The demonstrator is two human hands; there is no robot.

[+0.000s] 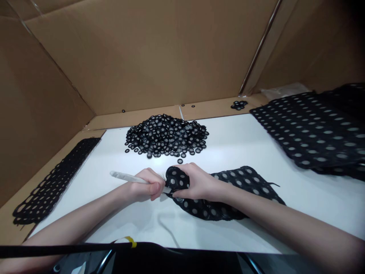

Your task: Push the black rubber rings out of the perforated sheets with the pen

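Note:
My left hand [149,185] is closed around a slim white pen-shaped tool [122,176], whose back end sticks out to the left. Its narrow front end reaches the edge of a black sheet [245,179] with rows of round pale spots. Exactly what kind of tool it is cannot be made out. My right hand [198,182] grips the sheet's left end, thumb below and fingers above, with that end bent upward. The rest of the sheet lies on the white board under my right forearm, partly hidden by it.
Beyond my hands rises a heap of small black rings [165,135]. A black holed strip stack [59,175] lies at left, larger spotted black sheets [316,129] at right. A few rings [238,105] sit near the back cardboard wall [159,57]. A black cable [71,249] crosses the front.

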